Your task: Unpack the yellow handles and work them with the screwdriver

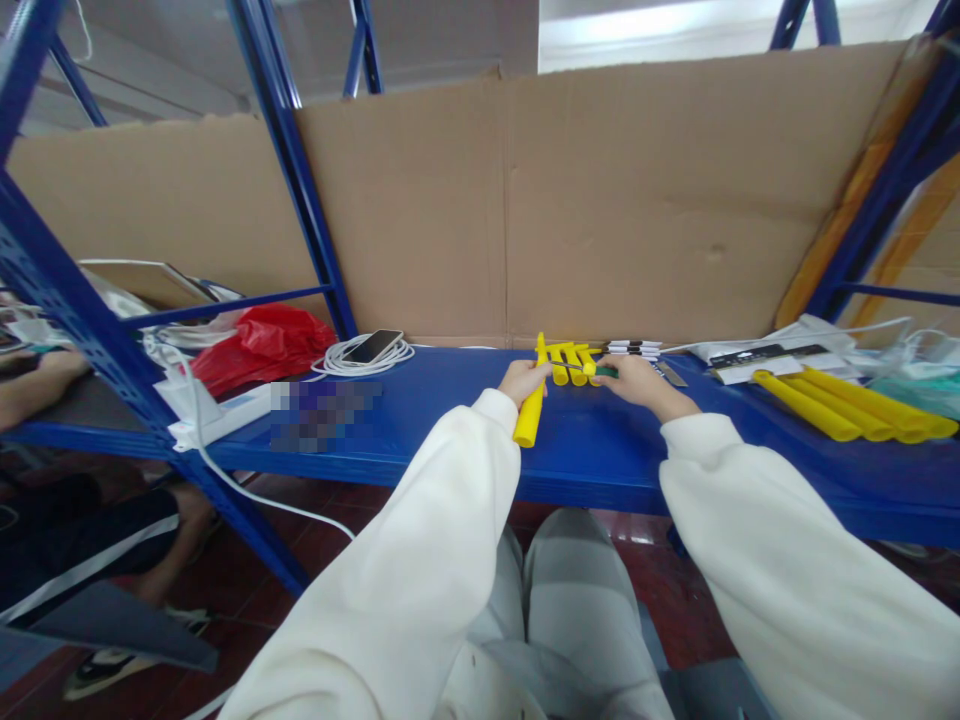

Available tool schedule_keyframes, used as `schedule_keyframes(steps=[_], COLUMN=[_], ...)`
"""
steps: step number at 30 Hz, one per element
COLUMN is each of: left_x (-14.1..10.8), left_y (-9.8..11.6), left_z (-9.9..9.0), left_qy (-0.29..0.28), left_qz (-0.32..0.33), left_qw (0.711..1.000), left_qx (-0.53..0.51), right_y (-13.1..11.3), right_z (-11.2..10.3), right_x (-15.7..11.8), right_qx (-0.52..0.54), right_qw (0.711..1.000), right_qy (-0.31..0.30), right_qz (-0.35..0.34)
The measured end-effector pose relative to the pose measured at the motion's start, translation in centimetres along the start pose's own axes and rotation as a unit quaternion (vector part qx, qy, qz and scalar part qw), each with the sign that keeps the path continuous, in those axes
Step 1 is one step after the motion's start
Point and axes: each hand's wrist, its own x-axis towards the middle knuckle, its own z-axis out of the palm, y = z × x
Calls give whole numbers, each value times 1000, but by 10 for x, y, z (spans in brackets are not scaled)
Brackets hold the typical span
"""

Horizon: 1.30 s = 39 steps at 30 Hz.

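My left hand (523,381) is closed round a yellow tube-like piece (529,418), held above the blue shelf (442,400) with its wide end toward me. In my right hand (631,381) is a screwdriver with a green and yellow handle (604,371). Its thin shaft points left, to the yellow piece at my left fingers; whether the tip touches it is too small to tell. Just behind the hands lie several small yellow parts (559,364) in a row. Small white and black packets (634,348) and a flat grey blade-like item (670,373) are beyond my right hand.
Several yellow tubes (810,408) lie at the right beside plastic bags (922,388). At the left are a phone (375,346) on a coiled white cable (341,362), a red bag (270,345) and a white power strip (225,416). Cardboard (600,200) stands behind. Another person's hand (64,368) shows far left.
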Motion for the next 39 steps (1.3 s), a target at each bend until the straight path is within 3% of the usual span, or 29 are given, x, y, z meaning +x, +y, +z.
schedule_keyframes(steps=[27, 32, 39], left_x=[0, -1, 2], left_y=[2, 3, 0], left_z=[-2, -3, -3], left_qy=[9, -5, -31], left_qz=[0, -3, 7], left_qw=[1000, 999, 997], left_qx=[10, 34, 69], right_y=[-3, -10, -20], right_z=[-2, -9, -14], right_x=[-1, -6, -11], right_qx=[-7, -57, -160], right_qw=[999, 997, 987], right_qy=[7, 24, 2], right_qz=[-41, -55, -9])
